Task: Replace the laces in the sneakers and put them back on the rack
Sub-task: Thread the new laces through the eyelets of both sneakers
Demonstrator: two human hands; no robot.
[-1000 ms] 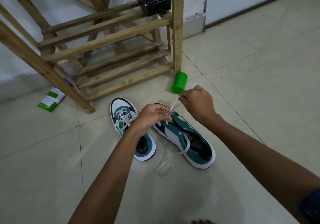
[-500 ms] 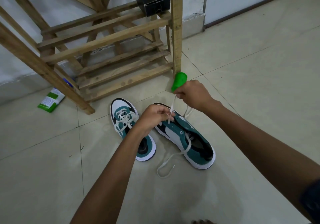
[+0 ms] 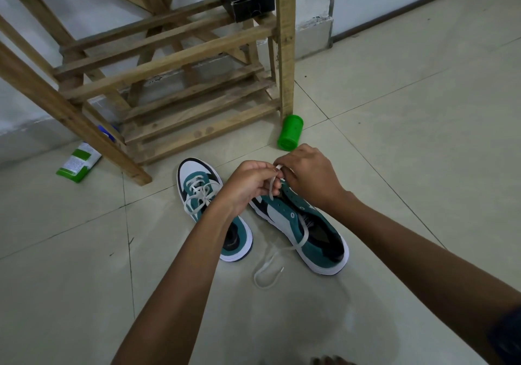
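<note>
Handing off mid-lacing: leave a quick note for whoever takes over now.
Left hand and right hand both pinch the white lace over the toe end of the right-side sneaker; its loose end trails on the floor.
Done: left-side sneaker is laced, standing on the floor.
Left: finish threading this sneaker, then put both on the wooden rack.

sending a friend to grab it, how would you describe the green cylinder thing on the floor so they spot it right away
Find the slatted wooden shoe rack against the wall and follow its front right post down to the tiled floor. Lying on its side at the foot of that post is the bright green plastic cylindrical container. Unlike the flat green-and-white packet left of the rack, it is round and plain green.
</note>
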